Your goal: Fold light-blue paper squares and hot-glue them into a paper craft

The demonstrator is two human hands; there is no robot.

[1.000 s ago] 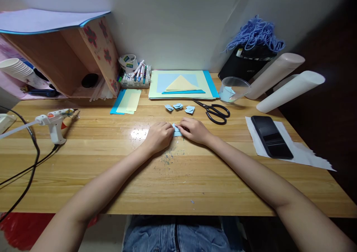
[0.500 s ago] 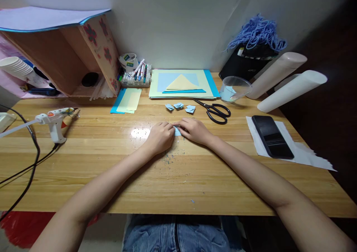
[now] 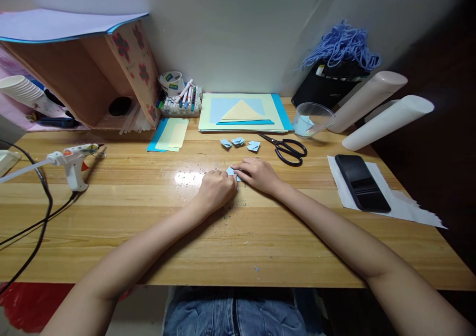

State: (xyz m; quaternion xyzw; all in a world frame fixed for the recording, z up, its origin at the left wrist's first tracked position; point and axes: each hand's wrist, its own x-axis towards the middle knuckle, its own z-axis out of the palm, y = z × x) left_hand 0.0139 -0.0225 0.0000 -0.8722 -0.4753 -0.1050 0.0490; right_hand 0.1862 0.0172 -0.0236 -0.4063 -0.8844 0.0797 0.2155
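Now the left hand [image 3: 217, 187] has slid back slightly and is curled; its grip on the blue paper piece [image 3: 231, 170] cannot be told. The piece's corner shows more. The right hand [image 3: 258, 174] fingertips' grip pins it flat at mid-bench [image 3: 148, 227].

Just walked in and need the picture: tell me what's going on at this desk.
A person sits at the desk, working a small blue paper at its middle. The left hand and right hand meet on it with their fingertips; pinching or pressing, I cannot tell. A few folded pieces lie just behind, scissors beside them. The glue gun and phone lie untouched.
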